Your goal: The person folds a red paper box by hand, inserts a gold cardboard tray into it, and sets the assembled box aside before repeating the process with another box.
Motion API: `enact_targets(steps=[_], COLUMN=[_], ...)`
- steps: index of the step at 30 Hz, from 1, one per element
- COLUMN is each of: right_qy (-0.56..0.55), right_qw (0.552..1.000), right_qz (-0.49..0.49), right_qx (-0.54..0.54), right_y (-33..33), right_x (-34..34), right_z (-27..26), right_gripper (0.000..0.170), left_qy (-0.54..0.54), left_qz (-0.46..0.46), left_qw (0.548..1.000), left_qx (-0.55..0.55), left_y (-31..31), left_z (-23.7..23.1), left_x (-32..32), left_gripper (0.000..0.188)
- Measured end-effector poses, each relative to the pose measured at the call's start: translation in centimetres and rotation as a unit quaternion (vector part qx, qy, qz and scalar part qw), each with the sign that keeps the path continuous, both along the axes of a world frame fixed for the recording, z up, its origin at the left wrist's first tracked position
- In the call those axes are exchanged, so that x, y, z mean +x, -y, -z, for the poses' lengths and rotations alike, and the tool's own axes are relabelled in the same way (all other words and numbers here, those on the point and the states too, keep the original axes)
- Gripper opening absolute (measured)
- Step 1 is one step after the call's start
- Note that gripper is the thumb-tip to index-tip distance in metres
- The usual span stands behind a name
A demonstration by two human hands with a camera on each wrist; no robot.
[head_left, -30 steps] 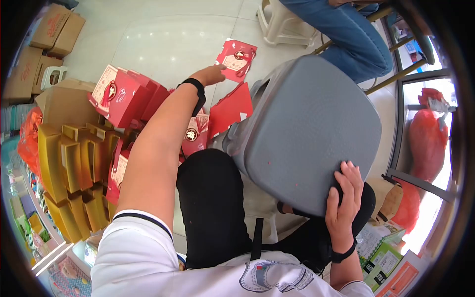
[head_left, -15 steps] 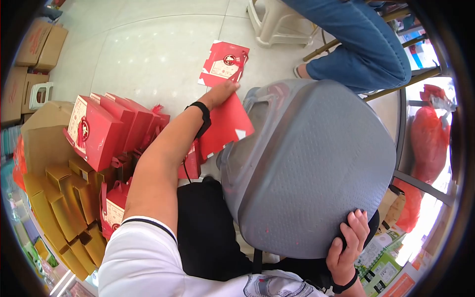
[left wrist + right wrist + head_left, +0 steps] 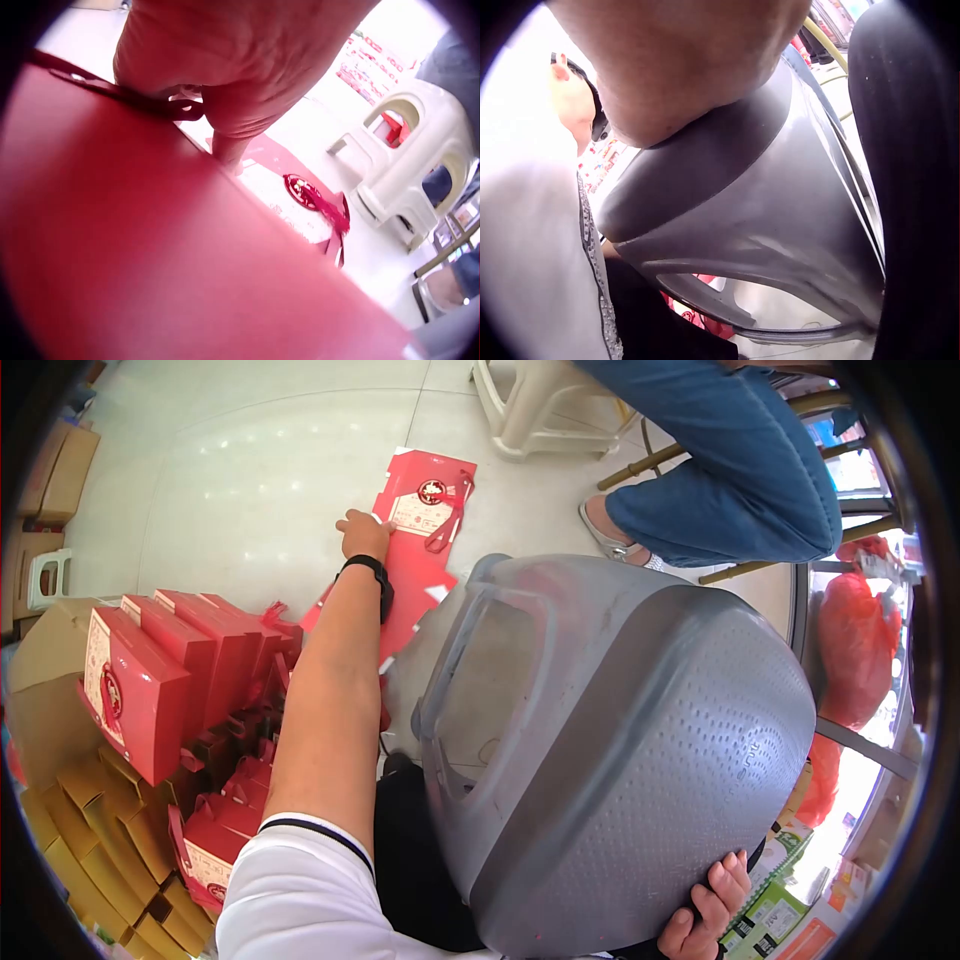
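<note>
My left hand reaches over the floor and grips the edge of a plain red flat carton. In the left wrist view this carton fills the foreground, a dark red strap along its top edge. Just beyond lies a red gift-box sheet with a cream label, round emblem and tassel; the left fingers overlap its edge. My right hand rests on the near edge of the grey stool's seat, its fingertips lying on top. From the right wrist view the palm covers that edge.
Several red gift boxes stand at the left, above gold box inserts. A white stool and a seated person's leg in jeans are at the far side. Red plastic bags hang at the right.
My left hand has moved left, and the red flat carton has shifted with it. The view has swung left, showing more of the grey stool's side. The right hand stays on the seat edge.
</note>
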State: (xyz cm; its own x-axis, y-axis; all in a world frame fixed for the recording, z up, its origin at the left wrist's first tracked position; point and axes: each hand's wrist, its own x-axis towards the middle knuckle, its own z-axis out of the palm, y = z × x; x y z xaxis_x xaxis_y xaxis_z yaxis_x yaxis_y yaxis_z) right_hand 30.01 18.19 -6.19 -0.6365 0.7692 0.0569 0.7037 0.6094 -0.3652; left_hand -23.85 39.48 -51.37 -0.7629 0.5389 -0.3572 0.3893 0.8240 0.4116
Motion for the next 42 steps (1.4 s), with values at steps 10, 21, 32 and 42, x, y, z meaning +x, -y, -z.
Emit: enact_targets(steps=[10, 21, 32, 42], right_qy=[0.009, -0.049, -0.141, -0.232], right_qw=[1.000, 0.998, 0.986, 0.971], right_qz=[0.005, 0.022, 0.027, -0.004], right_qx=[-0.007, 0.038, 0.081, 0.065], right_y=[0.1, -1.0, -1.9, -2.1], right_x=[0.0, -1.9, -3.8, -2.2], right_z=[0.0, 0.4, 0.2, 1.8], right_gripper=[0.028, 0.025, 0.031, 0.037], left_qy=[0.022, -0.076, -0.189, 0.083], left_qz=[0.147, 0.190, 0.231, 0.217], left_qw=[0.988, 0.977, 0.928, 0.893], left_qx=[-0.033, 0.063, 0.225, 0.386], left_y=[-0.5, -0.7, 0.2, 17.1], left_z=[0.1, -11.1, -35.0, -59.4], left_x=[-1.5, -0.7, -0.3, 8.9], left_gripper=[0.045, 0.040, 0.045, 0.038])
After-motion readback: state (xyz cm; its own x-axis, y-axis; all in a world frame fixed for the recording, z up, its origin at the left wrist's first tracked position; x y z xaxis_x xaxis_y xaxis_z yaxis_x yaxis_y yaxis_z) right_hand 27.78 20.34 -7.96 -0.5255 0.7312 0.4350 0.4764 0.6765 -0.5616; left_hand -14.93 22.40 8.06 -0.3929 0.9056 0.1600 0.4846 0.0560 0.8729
